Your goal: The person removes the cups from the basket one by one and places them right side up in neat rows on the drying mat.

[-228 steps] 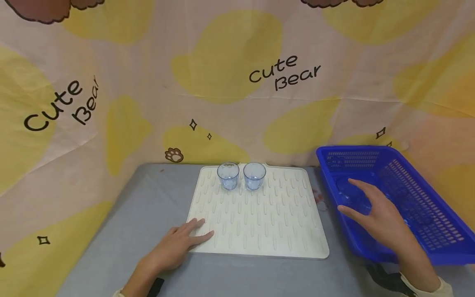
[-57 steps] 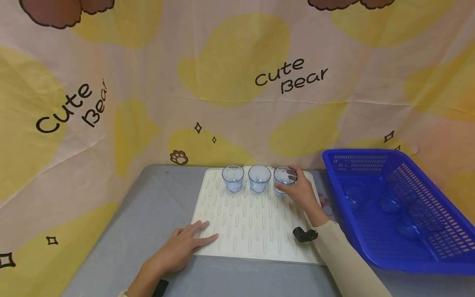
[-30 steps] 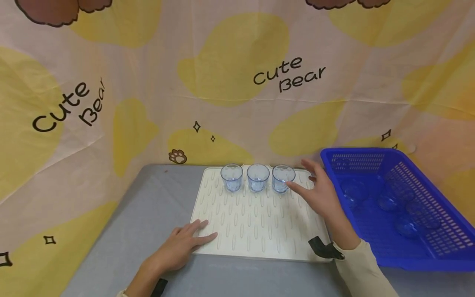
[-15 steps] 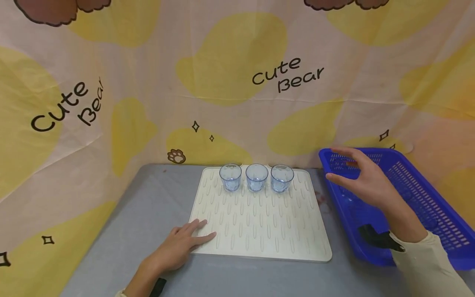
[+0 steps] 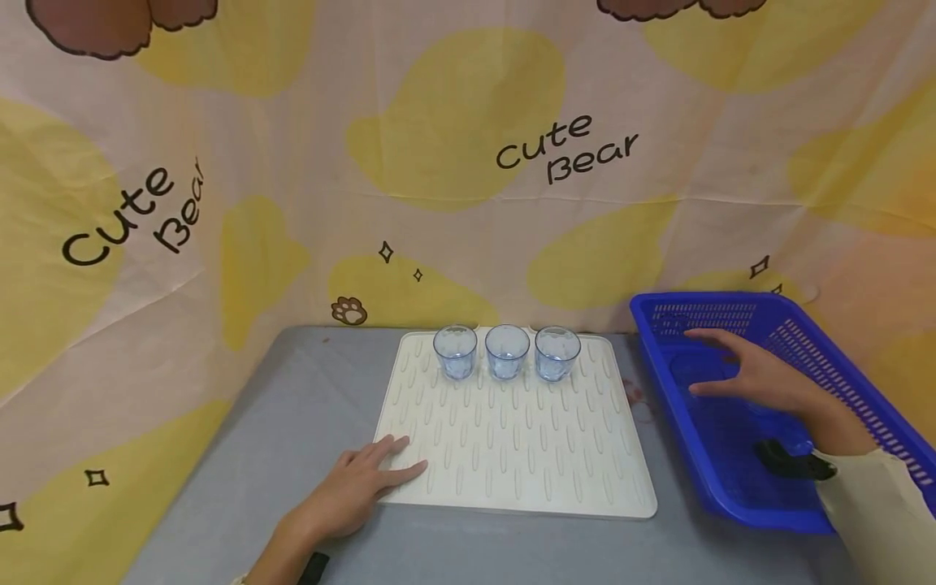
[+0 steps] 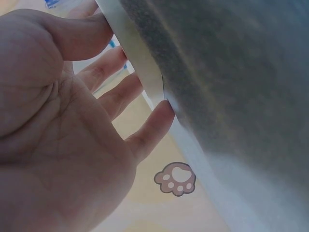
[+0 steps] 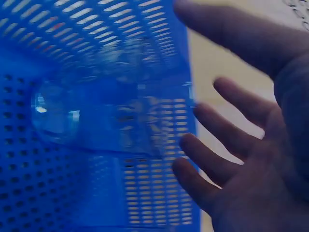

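Note:
Three clear bluish drinking glasses, the left [image 5: 455, 361], middle [image 5: 506, 361] and right [image 5: 556, 363] ones, stand in a row along the back of a white ridged mat [image 5: 512, 455]. My left hand [image 5: 347, 494] rests on the mat's front-left edge, fingers spread; the left wrist view shows the fingertips [image 6: 161, 116] against that edge. Over the blue plastic basket [image 5: 702, 475], my right hand [image 5: 768, 382] is held with thumb and fingers apart and nothing between them. Nearest to it in the right wrist view is a clear glass [image 7: 96, 116] inside the basket. The hand and forearm partly hide the basket's contents.
A grey cloth [image 5: 292, 422] covers the table under mat and basket. Behind rises a curtain [image 5: 453, 122] printed with yellow patches and lettering. The basket's raised left rim stands a little to the right of the mat.
A third glass now stands at the right of the row; my right hand held it there, let go and moved right, then down into the basket area. My left hand has stayed put.

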Tool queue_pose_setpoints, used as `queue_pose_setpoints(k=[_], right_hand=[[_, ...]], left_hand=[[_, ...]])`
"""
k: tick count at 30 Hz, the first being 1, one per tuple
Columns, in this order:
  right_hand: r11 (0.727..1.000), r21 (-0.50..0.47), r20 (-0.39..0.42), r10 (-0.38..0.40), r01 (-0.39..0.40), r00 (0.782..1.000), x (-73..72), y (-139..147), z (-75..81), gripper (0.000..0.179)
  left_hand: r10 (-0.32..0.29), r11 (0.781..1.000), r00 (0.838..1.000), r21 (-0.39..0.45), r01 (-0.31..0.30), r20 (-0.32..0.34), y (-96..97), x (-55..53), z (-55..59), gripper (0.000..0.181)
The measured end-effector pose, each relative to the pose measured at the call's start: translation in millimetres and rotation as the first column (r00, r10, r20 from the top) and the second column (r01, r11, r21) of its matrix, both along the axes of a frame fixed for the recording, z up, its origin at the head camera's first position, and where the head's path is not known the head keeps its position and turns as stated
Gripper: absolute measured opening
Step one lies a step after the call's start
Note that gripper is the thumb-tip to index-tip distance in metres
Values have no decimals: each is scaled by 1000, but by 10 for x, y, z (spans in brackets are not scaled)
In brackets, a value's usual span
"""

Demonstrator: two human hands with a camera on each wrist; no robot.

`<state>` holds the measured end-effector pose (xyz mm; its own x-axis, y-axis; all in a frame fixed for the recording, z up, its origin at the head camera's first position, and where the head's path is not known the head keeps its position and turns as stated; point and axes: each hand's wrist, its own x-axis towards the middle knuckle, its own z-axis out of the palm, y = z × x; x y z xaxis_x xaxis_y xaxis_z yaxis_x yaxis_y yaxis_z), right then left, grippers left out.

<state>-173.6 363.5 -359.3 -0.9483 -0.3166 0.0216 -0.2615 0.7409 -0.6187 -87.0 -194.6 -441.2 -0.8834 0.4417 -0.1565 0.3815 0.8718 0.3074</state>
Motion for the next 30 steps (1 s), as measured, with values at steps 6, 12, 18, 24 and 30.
queue_pose_setpoints(k=[6, 12, 18, 24, 30], right_hand=[[999, 20, 46, 33, -34, 998, -59, 60, -162, 84], [996, 61, 88, 66, -72, 994, -63, 68, -278, 94], [995, 45, 86, 80, -84, 993, -76, 79, -307, 89], [997, 45, 79, 60, -64, 995, -77, 87, -293, 83], [999, 35, 61, 11, -13, 998, -65, 88, -247, 83]], left_hand=[[-3, 1000, 1000, -4, 3, -5, -12, 26, -8, 62], [5, 1000, 1000, -5, -5, -11, -7, 33, -10, 62], [-1, 1000, 1000, -12, 1, -25, 7, 28, 2, 63], [2, 1000, 1000, -7, -2, -20, 21, 16, -17, 63], [-1, 1000, 1000, -4, 1, -22, 14, -2, -16, 69]])
